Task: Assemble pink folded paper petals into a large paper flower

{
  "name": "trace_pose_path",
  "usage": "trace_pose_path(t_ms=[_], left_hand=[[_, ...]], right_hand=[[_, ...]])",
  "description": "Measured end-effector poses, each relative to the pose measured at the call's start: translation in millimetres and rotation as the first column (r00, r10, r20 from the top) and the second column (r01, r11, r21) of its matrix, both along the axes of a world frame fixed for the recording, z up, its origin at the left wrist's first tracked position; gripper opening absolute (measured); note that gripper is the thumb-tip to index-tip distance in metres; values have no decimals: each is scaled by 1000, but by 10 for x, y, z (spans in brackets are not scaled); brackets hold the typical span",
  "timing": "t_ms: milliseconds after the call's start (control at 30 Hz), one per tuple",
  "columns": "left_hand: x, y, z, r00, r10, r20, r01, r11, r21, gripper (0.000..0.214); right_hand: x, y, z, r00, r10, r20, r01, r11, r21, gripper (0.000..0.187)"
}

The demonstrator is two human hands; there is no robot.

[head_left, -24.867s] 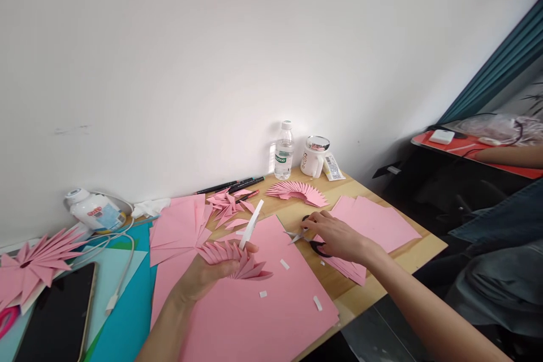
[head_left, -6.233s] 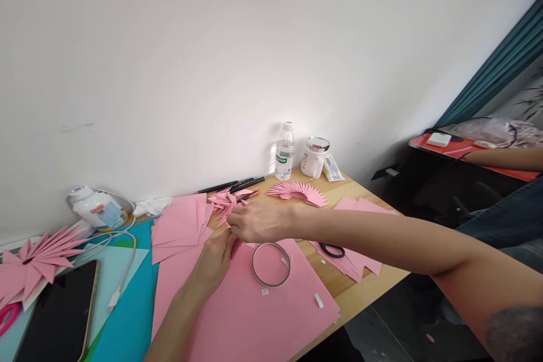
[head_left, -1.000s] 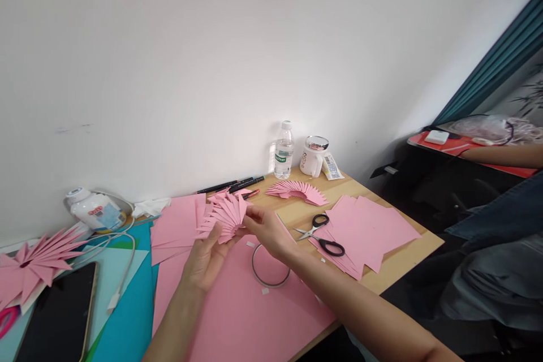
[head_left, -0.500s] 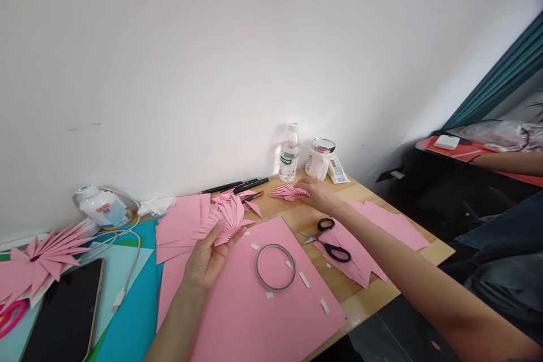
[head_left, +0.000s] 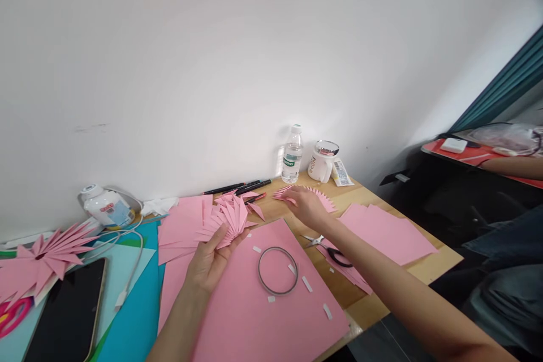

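Note:
My left hand is closed on a folded pink paper fan, its pleats spread above my thumb and fingers. Near the back of the table, my right hand has its fingers curled down onto another pleated pink paper strip, which curves out on both sides of the hand; the fingertips are partly hidden. A roll of clear narrow tape lies on a large pink sheet, with small white strips around it. Black-handled scissors rest on pink paper, partly covered by my right forearm.
Behind my hands stand a water bottle and a white mug against the wall. Black markers lie along it. At left are a phone, a white bottle, a cable and a pink paper rosette. Pink sheets lie at right.
My right hand has moved slightly left along the pleated strip, whose right end now shows. My left hand still holds its fan. The view has shifted a little.

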State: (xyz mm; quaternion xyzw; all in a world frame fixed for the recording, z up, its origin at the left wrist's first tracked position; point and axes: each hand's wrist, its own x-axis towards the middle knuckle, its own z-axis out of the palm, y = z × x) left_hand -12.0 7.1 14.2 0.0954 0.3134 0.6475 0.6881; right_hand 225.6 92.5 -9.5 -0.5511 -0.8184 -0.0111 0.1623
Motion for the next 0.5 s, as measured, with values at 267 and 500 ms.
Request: trace_pose_path(t_ms=[267, 500], left_hand=[[-32, 68, -13, 990, 134, 33, -132, 989, -66, 40], [-61, 94, -64, 991, 136, 10, -135, 990, -30, 37]], right_hand=[[-509, -28, -12, 950, 1, -311, -53, 986, -159, 17], [-813, 167, -181, 929, -48, -367, -11, 988, -156, 15]])
